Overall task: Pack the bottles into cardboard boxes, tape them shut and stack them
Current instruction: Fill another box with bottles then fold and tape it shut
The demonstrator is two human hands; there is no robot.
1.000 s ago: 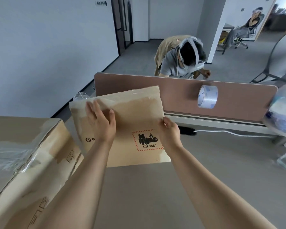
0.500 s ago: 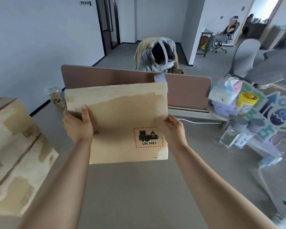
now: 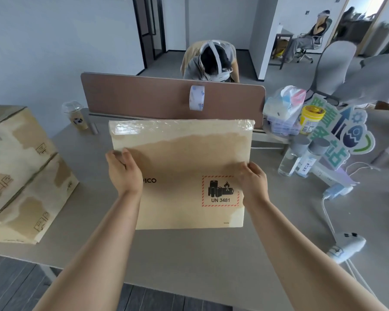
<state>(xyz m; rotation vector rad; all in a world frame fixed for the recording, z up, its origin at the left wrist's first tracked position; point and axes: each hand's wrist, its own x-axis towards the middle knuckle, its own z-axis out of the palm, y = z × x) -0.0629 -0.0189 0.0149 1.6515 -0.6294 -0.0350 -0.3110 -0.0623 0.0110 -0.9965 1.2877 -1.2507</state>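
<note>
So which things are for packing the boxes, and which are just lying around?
For the job: flat box, held by left hand and right hand; tape roll; stacked boxes; bottles.
Just lying about: drink cup; yellow tub; plastic bag; sign; controller.

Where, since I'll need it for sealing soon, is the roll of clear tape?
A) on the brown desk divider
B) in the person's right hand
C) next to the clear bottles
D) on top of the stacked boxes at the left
A: the tape roll sits against the face of the brown divider, above the flat cardboard box that the left hand and right hand hold by its sides.
</note>
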